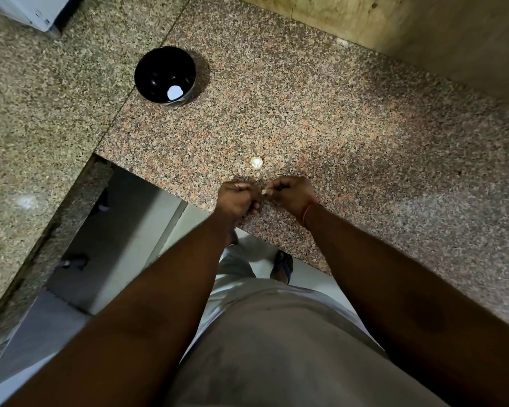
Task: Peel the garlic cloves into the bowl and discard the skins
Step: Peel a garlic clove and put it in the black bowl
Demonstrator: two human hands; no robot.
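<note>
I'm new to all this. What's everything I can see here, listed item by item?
Round black bowl: one, black, on the speckled granite counter, far left of the hands.
White piece in the bowl: one, white, lying at the bottom; possibly a peeled clove.
Whole garlic piece: one, off-white, on the counter just beyond the hands.
Speckled granite counter: one, pinkish-brown.
Small pale garlic clove: one, pale, pinched in the right hand's fingers.
Red thread wristband: one, on the right wrist.
Left hand: one, fingers curled, beside the right; what it holds is hidden.
Right hand: one, pinching the clove.
</note>
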